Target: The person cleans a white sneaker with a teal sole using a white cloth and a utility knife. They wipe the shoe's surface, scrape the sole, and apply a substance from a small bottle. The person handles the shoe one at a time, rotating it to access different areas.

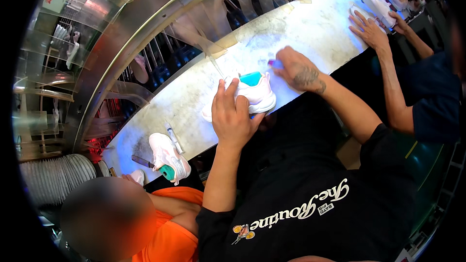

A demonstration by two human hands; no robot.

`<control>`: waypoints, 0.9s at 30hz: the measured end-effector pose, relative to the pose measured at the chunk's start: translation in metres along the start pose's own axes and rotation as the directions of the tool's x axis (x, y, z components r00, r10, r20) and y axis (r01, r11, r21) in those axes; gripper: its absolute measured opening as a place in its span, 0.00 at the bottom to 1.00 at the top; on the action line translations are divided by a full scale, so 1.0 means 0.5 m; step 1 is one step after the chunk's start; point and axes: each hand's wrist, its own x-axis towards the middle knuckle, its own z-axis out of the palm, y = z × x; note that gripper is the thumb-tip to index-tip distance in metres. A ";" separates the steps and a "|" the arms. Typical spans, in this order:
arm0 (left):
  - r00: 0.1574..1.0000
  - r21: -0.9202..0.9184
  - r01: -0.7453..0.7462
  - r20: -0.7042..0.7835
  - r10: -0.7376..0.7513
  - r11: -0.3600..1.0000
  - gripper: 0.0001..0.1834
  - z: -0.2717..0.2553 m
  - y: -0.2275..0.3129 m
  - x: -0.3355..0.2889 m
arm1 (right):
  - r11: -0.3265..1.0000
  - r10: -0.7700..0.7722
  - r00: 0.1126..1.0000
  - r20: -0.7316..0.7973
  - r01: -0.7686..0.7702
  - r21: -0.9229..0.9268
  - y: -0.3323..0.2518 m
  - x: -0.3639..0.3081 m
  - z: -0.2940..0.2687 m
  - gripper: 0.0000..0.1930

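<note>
A white sneaker [262, 93] with a teal lining lies on the pale worktop before me, its toe to the left. My left hand [232, 119] grips it from the near side, fingers over the upper and thumb low near the sole. Just right of the heel, above the worktop, is my right hand [297, 72]. Its fingers are curled closed round a small object with a purple part [272, 62], blurred and mostly hidden, so its kind cannot be made out.
Left on the curved worktop [296, 29] lie another white sneaker [166, 151], a white pen-like tube [173, 136] and a dark-handled tool [142, 160]. An orange-sleeved person [170, 228] sits close at left. At right, a co-worker's hands [373, 31] handle shoes. Clear strips [208, 14] hang behind.
</note>
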 end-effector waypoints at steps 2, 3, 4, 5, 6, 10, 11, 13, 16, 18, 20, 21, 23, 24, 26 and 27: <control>1.000 0.018 0.011 0.016 -0.011 1.000 0.31 -0.006 -0.001 0.000 | 0.875 -0.049 0.971 -0.232 0.154 0.458 -0.033 0.024 -0.022 0.16; 1.000 0.042 0.020 0.023 -0.021 0.999 0.31 -0.014 -0.004 -0.002 | 0.664 0.046 0.994 -0.096 0.041 0.746 -0.099 0.042 -0.077 0.15; 0.999 0.054 0.020 0.034 -0.022 0.998 0.32 -0.017 -0.002 -0.004 | 0.369 0.104 0.992 0.070 -0.104 0.924 -0.146 0.052 -0.103 0.14; 0.999 0.047 0.023 0.035 -0.025 0.999 0.32 -0.017 0.002 -0.002 | 0.143 0.052 0.999 0.009 -0.016 0.990 -0.169 0.058 -0.099 0.13; 0.999 0.044 0.025 0.034 -0.026 0.999 0.32 -0.015 0.003 -0.001 | -0.075 0.025 0.999 0.047 -0.045 0.996 -0.194 0.064 -0.100 0.13; 1.000 0.052 0.010 0.024 -0.011 0.999 0.32 -0.005 0.003 0.001 | -0.193 0.043 0.992 0.115 -0.105 0.976 -0.220 0.090 -0.047 0.15; 1.000 0.052 -0.001 0.016 0.000 0.999 0.31 0.001 0.001 -0.001 | -0.123 0.016 0.983 0.184 -0.181 0.976 -0.210 0.088 -0.048 0.16; 1.000 0.066 -0.005 0.006 0.005 0.998 0.31 0.005 -0.005 -0.020 | 0.073 -0.023 0.967 0.254 -0.252 0.965 -0.196 0.089 -0.048 0.18; 1.000 0.057 0.031 0.000 -0.031 0.998 0.28 0.007 -0.018 -0.022 | 0.827 -0.334 0.938 0.088 0.247 0.505 -0.147 0.142 -0.125 0.26; 1.000 0.048 -0.009 0.002 0.008 0.999 0.27 0.006 -0.024 -0.031 | 0.938 -0.175 0.984 0.036 0.155 0.311 -0.079 0.151 -0.124 0.26; 0.999 0.062 -0.008 -0.042 0.010 0.998 0.27 0.004 -0.016 -0.033 | 0.931 -0.045 0.986 0.164 -0.018 0.366 -0.065 0.142 -0.161 0.26; 0.998 0.070 -0.015 -0.061 0.020 0.997 0.28 0.002 -0.014 -0.030 | 0.917 0.025 0.973 0.231 -0.114 0.381 -0.062 0.132 -0.172 0.26; 0.998 0.087 -0.011 -0.061 0.016 0.996 0.29 0.007 -0.014 -0.029 | 0.949 -0.018 0.991 0.130 -0.024 0.314 -0.050 0.098 -0.136 0.24; 0.998 0.088 -0.013 -0.060 0.018 0.996 0.29 0.012 -0.012 -0.025 | 0.962 -0.035 0.996 0.081 0.012 0.273 -0.039 0.083 -0.114 0.23; 0.996 0.069 -0.023 -0.084 0.029 0.997 0.30 0.014 -0.007 -0.017 | 0.989 0.004 0.997 0.081 -0.016 0.146 -0.013 0.064 -0.071 0.19; 0.995 0.062 -0.030 -0.093 0.036 0.998 0.30 0.013 -0.009 -0.015 | 0.993 -0.050 0.998 0.028 0.046 0.109 0.010 0.042 -0.043 0.19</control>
